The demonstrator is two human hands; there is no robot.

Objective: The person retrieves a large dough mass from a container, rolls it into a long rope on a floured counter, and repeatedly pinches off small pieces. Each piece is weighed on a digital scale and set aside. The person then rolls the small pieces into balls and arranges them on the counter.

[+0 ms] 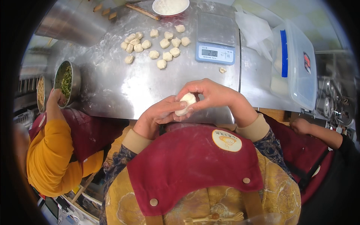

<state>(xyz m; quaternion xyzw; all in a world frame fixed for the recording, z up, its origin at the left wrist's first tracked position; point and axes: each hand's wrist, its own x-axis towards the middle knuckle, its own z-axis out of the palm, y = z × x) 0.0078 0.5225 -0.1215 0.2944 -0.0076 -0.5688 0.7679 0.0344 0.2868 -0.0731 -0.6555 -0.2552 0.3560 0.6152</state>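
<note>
A pale, smooth piece of dough [186, 104] is held between both of my hands, just above the front edge of the steel worktable [104, 92]. My left hand [166, 110] cups it from below, its thumb pressed on the near face. From the right, the fingers and thumb of my right hand [207, 92] close round its upper edge. Beyond my hands, several small dough lumps [164, 43] lie on the floured steel, some clustered and touching at the left. One smaller dough scrap [222, 70] sits alone below the digital kitchen scale [216, 42].
A wooden rolling pin [143, 11] and a white bowl of flour [171, 6] are at the back. Leftward, a co-worker's hand [57, 97] reaches to a steel bowl of chopped greens [66, 81]. A lidded plastic box [299, 64] and a plastic bag [254, 32] stand right, near another person's hand [301, 126].
</note>
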